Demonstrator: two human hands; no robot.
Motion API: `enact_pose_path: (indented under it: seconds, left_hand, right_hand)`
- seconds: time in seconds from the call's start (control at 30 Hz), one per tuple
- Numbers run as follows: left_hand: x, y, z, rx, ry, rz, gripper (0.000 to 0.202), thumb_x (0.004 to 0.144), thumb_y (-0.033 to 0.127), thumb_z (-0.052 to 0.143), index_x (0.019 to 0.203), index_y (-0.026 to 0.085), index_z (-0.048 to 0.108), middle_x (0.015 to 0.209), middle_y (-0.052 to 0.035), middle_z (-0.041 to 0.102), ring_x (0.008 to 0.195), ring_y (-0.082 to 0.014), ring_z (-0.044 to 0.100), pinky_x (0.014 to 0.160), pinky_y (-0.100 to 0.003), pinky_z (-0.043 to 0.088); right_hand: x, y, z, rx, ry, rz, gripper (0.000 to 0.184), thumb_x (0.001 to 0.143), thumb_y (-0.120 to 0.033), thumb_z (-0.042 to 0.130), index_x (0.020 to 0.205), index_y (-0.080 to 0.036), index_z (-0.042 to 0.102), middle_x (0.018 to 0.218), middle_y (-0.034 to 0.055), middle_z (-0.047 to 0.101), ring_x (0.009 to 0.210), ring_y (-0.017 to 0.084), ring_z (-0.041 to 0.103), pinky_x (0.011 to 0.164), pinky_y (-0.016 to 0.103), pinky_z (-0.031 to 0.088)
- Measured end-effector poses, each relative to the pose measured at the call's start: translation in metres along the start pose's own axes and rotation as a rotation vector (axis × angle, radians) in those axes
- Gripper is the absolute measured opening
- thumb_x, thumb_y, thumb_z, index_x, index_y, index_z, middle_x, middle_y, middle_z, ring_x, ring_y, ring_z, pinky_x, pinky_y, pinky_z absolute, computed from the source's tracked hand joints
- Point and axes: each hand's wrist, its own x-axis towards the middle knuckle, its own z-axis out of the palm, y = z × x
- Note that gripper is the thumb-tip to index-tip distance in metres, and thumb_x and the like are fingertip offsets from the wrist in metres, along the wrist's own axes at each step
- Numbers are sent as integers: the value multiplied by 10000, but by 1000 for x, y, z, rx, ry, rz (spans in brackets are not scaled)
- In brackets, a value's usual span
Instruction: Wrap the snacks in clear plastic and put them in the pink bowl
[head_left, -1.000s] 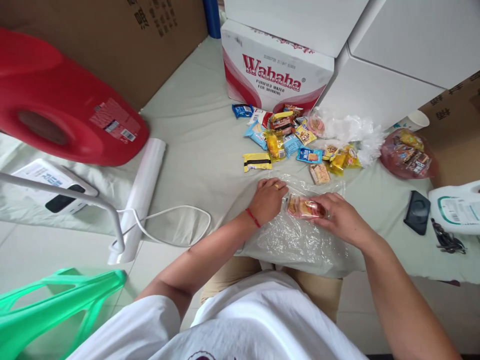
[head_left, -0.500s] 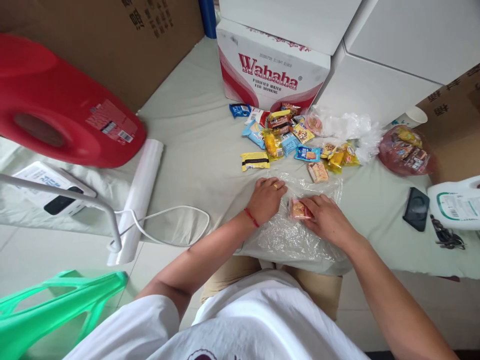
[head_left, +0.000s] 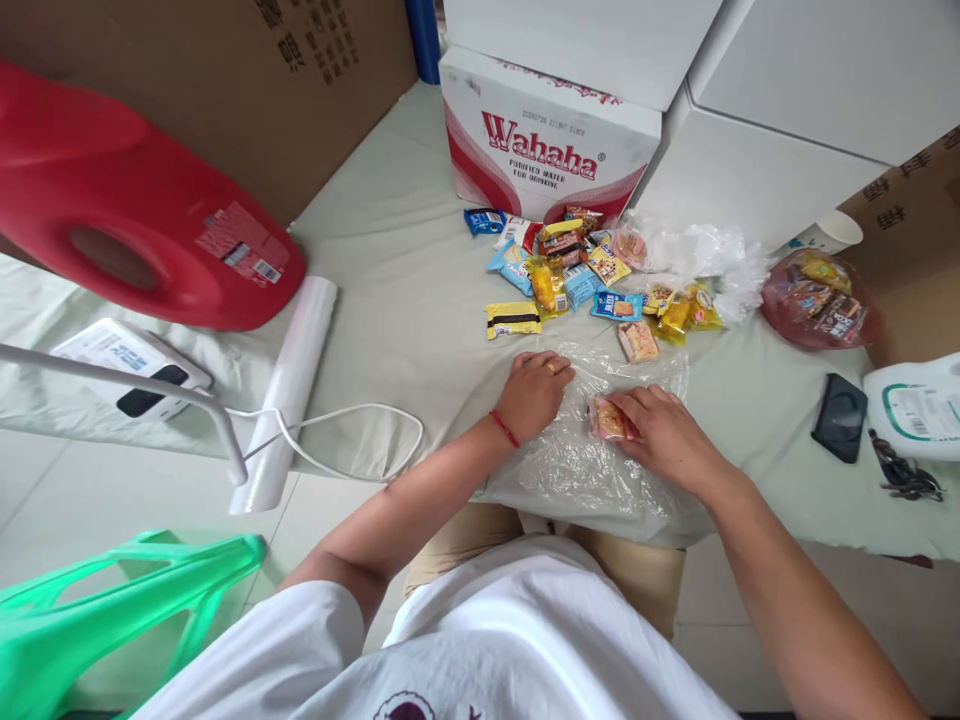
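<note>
A clear plastic bag (head_left: 592, 470) lies flat on the pale green cloth at the table's near edge. My left hand (head_left: 534, 393) rests at its upper left corner with fingers curled over the plastic, a ring on one finger and a red cord at the wrist. My right hand (head_left: 660, 432) lies on the bag with its fingers closed on a small pink snack packet (head_left: 606, 418). Just beyond the bag, several loose snack packets (head_left: 570, 272) are scattered, with a yellow one (head_left: 513, 319) nearest my left hand.
A Wahaha carton (head_left: 551, 140) and white boxes stand at the back. A red jug (head_left: 127, 200), a plastic roll (head_left: 289, 385) and a white cable (head_left: 352, 440) lie left. A filled snack bag (head_left: 816, 300), a black phone (head_left: 838, 430) and a white jug (head_left: 915, 410) sit right.
My right hand has drawn the pink packet leftward, toward my left hand, and lowered it onto the bag. My left hand has stayed at the bag's corner.
</note>
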Motion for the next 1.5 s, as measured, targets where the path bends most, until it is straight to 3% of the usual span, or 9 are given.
enact_pose_path:
  seconds: [0.23,0.4,0.57,0.7,0.8,1.03,1.2,1.3,1.5]
  left_hand:
    - [0,-6,-4,-119,74,-55,347,959,178,479,1221,212,703,1446,-105,633,1371,-279,526,1103,-514,426]
    - [-28,9,-32,-194,343,85,230,976,198,498,1095,203,695,1322,-119,688,1349,-283,547,1109,-507,460]
    - [-85,16,-31,-267,59,454,320,960,418,639,1190,197,655,1357,-154,675,1343,-292,581,1159,-504,446]
    - [-107,1,-17,-212,-73,401,165,1002,295,584,1098,214,691,1337,-103,708,1416,-281,537,1214,-510,375]
    - [-101,-4,-21,-296,-102,348,192,1022,202,508,1023,226,699,1240,-62,757,1342,-228,606,1169,-446,423]
    - [-45,-7,-60,-415,-165,67,255,1008,364,499,980,212,703,965,-38,766,902,-182,707,861,-307,526]
    - [-1,-22,-45,-242,-129,-155,193,902,273,528,876,200,705,901,-47,722,835,-207,667,810,-335,517]
    - [9,-30,-35,-116,40,-272,171,867,202,535,879,186,705,935,-90,692,907,-248,645,850,-382,519]
    - [-26,3,-68,71,850,-315,169,913,154,549,996,207,687,1017,-106,654,1018,-272,587,955,-458,434]
  right_hand:
    - [-24,13,6,216,148,-23,633,954,-412,645,1534,-256,445,1534,142,482,1329,336,532,1060,499,477]
    - [-93,20,26,352,312,-37,380,985,-358,634,1358,-304,584,1266,88,651,1175,265,607,952,417,555]
    - [-136,21,72,377,357,-16,316,963,-317,675,1274,-277,641,1310,104,639,1195,275,595,975,450,554]
    - [-135,22,86,420,427,-16,159,1006,-249,587,1093,-276,717,1265,83,676,1162,250,623,963,423,552]
    - [-128,28,71,479,363,-23,183,1034,-259,523,1025,-264,706,1116,66,728,1047,218,665,893,372,563]
    - [-86,63,7,460,270,97,243,1026,-376,486,983,-241,684,909,29,744,809,180,688,759,289,515]
    - [-36,88,3,408,144,233,255,963,-378,502,929,-223,702,827,18,738,702,168,639,675,265,443]
    - [-20,90,12,267,-1,323,226,934,-344,514,937,-229,709,850,29,745,728,184,639,640,271,390]
    - [-17,83,-5,-11,13,427,297,967,-360,491,1094,-224,723,1055,102,738,899,261,650,684,324,404]
